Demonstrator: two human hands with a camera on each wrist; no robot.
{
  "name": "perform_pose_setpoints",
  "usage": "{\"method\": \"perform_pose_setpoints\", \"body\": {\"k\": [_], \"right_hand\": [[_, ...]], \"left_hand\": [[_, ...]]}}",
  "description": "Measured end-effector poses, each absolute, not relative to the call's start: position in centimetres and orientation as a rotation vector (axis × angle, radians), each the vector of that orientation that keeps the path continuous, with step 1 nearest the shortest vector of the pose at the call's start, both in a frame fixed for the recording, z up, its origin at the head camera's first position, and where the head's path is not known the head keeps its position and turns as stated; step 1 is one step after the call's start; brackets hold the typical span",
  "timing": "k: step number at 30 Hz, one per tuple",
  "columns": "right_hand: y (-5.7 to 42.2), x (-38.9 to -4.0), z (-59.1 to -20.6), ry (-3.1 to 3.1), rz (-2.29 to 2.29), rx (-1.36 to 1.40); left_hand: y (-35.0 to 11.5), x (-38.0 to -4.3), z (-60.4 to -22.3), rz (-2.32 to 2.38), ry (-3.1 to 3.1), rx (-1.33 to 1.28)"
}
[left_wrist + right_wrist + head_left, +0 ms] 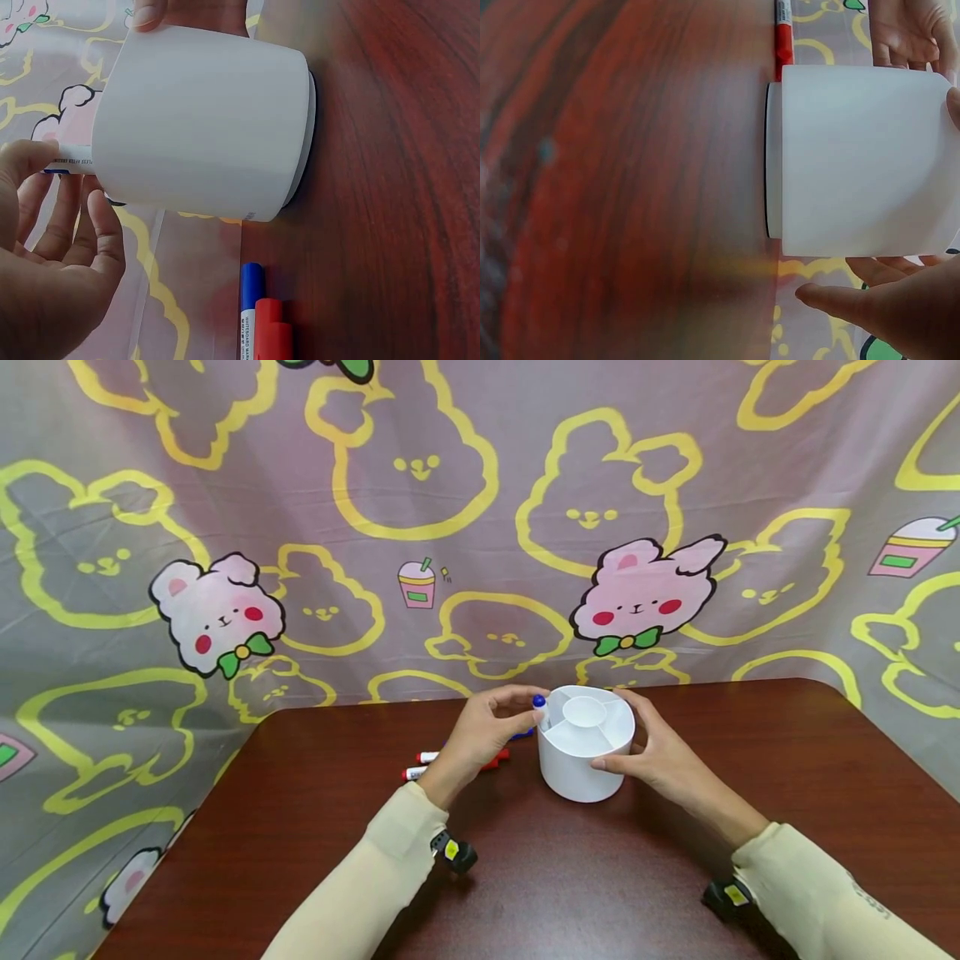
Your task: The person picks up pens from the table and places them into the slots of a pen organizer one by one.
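Note:
A white round desk organizer [581, 766] with a central round well and several compartments stands upright on the table. My left hand [487, 727] pinches a whiteboard marker [539, 713] with a blue end between thumb and fingers at the organizer's left rim. In the left wrist view, the marker [73, 160] points into the organizer, its lower part hidden behind the wall. My right hand [660, 756] holds the organizer from the right, thumb on the front wall and fingers around the back rim. The right wrist view shows the organizer's plain side [862, 161] and dark-edged base.
Left of the organizer lie red markers [414, 773] and a blue marker [252, 281], partly hidden by my left hand in the head view. The brown wooden table [525, 893] ends at a patterned curtain [502, 568] behind.

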State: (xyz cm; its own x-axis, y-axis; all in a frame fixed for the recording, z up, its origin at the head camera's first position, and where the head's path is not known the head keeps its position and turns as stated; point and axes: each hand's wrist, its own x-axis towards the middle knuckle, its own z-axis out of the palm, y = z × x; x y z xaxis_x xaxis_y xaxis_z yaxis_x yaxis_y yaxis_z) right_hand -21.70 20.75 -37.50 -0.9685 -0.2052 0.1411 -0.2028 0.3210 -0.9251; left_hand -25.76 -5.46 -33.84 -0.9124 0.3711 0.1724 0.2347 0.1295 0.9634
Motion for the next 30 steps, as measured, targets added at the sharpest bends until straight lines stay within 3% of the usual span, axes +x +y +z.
{"method": "perform_pose_setpoints", "body": {"k": [30], "right_hand": [[20.68, -21.68, -37.47, 2.564, -1.773, -0.392]], "left_hand": [[-5.64, -25.05, -34.03, 1.869, 2.338, 0.734]]}}
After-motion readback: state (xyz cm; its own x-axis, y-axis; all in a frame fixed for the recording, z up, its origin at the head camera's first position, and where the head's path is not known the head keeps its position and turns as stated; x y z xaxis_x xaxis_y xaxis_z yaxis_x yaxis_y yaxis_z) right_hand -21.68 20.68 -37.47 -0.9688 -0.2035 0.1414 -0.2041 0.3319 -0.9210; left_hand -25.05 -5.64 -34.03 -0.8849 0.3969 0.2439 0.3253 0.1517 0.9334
